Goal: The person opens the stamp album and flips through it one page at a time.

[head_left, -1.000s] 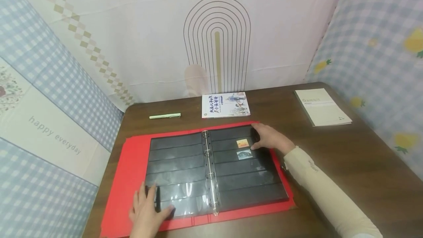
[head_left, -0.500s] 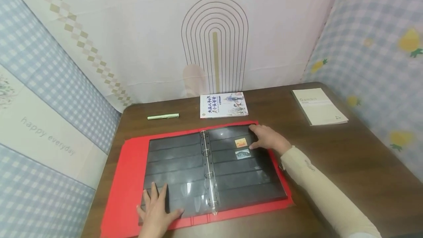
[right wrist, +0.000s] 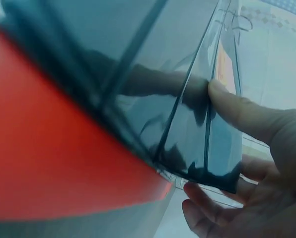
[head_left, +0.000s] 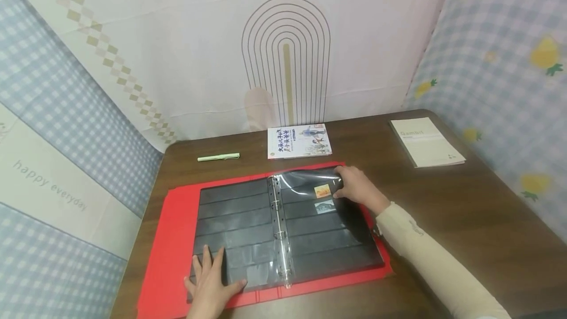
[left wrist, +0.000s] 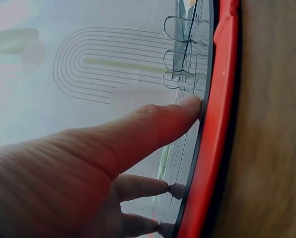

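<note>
A red ring binder lies spread on the table, with black pocket pages on both sides of its metal rings. On the left page, my left hand rests with its fingers spread near the lower outer corner. My right hand pinches the upper outer corner of the right album page; in the right wrist view the thumb lies on top and the fingers are under the page edge. Two stamps, an orange one and a grey-blue one, sit in pockets beside the right thumb.
Behind the binder lie a light green pen and a white illustrated book. A cream notebook is at the back right of the brown table. Patterned cloths hang behind and on both sides.
My left hand has shifted right, further onto the left page, its fingers spreading. At the upper corner under my right hand, the right page has begun to bend up, with new glare.
</note>
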A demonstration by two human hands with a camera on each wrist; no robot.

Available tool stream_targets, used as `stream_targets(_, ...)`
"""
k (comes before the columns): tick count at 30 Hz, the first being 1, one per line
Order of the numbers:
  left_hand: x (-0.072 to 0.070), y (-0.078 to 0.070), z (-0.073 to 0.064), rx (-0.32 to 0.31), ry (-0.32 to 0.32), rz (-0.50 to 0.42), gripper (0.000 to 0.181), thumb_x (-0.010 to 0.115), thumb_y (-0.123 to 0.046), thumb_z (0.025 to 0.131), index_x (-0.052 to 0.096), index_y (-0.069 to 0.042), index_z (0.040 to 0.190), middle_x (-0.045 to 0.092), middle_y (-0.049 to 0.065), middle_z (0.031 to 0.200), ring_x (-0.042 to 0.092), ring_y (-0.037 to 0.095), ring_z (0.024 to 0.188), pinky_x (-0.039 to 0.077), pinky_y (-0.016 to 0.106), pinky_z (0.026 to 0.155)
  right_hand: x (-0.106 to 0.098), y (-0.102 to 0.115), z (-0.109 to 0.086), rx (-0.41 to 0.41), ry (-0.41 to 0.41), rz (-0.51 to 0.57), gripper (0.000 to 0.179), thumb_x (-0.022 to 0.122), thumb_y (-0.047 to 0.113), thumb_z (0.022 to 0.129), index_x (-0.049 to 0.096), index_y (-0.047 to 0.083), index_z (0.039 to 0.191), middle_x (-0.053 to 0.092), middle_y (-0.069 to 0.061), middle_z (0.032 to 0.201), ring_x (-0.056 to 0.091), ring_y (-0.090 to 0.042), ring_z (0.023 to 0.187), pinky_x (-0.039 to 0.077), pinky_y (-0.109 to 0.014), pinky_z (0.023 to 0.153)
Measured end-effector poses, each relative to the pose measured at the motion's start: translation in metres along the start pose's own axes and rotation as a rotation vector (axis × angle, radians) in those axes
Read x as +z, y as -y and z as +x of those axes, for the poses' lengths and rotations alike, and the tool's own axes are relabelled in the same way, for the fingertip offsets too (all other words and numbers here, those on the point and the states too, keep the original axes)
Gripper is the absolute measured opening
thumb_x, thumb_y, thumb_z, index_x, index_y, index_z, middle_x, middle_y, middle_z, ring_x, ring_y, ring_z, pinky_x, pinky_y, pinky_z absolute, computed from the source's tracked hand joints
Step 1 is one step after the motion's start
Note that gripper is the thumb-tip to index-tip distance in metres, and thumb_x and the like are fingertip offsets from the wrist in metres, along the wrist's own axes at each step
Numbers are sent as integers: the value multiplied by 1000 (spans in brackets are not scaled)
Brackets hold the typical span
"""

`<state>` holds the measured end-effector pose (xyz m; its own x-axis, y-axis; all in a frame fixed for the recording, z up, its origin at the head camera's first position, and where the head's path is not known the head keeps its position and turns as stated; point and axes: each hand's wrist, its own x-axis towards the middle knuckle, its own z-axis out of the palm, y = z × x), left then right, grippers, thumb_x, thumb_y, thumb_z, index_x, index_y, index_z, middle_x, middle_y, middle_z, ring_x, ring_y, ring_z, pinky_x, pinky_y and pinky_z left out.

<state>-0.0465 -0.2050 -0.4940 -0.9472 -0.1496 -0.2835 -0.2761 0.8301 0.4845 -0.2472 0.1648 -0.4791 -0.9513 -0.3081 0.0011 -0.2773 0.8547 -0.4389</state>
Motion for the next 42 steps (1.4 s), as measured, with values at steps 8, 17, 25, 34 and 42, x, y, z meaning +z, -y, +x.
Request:
stream_targets(8, 0, 2, 0, 4, 8, -12, 105, 91, -40, 70, 39, 5, 150, 9, 42, 157, -1, 66, 141, 2, 86, 98, 2, 1, -4, 75, -63, 88, 70, 91, 9, 70, 59, -6, 130, 64, -26, 123, 61, -42, 110, 46, -58, 97)
stream_targets(17, 1, 3, 0, -5, 2, -31, 105, 91, -40, 70, 40, 5, 150, 10, 42, 157, -1, 66, 141, 2, 85, 99, 2, -9, -6, -5, -50, 193, 101, 88, 5, 67, 36, 0, 153, 28, -28, 159, 34, -51, 140, 28, -67, 110)
stream_targets(25, 1, 4, 0, -13, 7, -47, 106, 90, -42, 70, 39, 5, 150, 9, 40, 158, -2, 64, 142, 0, 84, 100, -3, -13, -18, -6, 4, 265, 129, 82, -5, 69, -5, 9, 162, -2, -28, 164, 23, -55, 143, 40, -65, 103)
stream_targets(34, 1, 5, 0, -20, 22, -64, 106, 89, -43, 72, 38, 4, 151, 7, 39, 159, -4, 63, 142, -2, 83, 101, -16, -9, -38, 82, 76, 335, 126, 79, 1, 77, -21, -6, 153, 8, -41, 156, 45, -57, 127, 32, -61, 111)
stream_targets(42, 1, 5, -1, -12, 12, -72, 106, 89, -42, 71, 38, 4, 151, 7, 38, 159, -4, 63, 143, -2, 83, 101, -25, -5, -52, 81, 109, 421, 107, 73, -4, 80, -4, -16, 153, 31, -45, 147, 52, -57, 121, 41, -62, 103)
